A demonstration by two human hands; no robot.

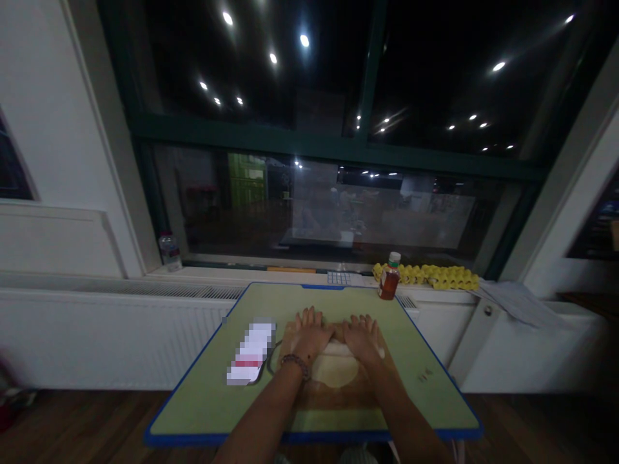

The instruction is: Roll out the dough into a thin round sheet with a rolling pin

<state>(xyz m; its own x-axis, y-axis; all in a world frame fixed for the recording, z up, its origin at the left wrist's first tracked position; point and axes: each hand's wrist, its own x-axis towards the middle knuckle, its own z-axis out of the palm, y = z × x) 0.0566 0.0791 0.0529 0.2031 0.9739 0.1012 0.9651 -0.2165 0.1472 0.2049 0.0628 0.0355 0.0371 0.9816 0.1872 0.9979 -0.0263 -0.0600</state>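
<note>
Both of my hands lie palm down over a pale rolling pin (338,348) on a wooden board (345,397). My left hand (311,334), with a beaded bracelet at the wrist, rests on the pin's left part, fingers stretched forward. On the right part lies my right hand (362,334), its fingers spread and extended too. Between my forearms, a flat round sheet of dough (336,372) shows on the near side of the pin; its far edge is hidden.
The board sits on a green table (217,393) with a blue edge. Left of it lies a phone (254,348), its screen blurred out. A bottle of reddish liquid (389,281) stands at the back right. Yellow egg trays (430,276) and a clear bottle (169,251) are on the windowsill.
</note>
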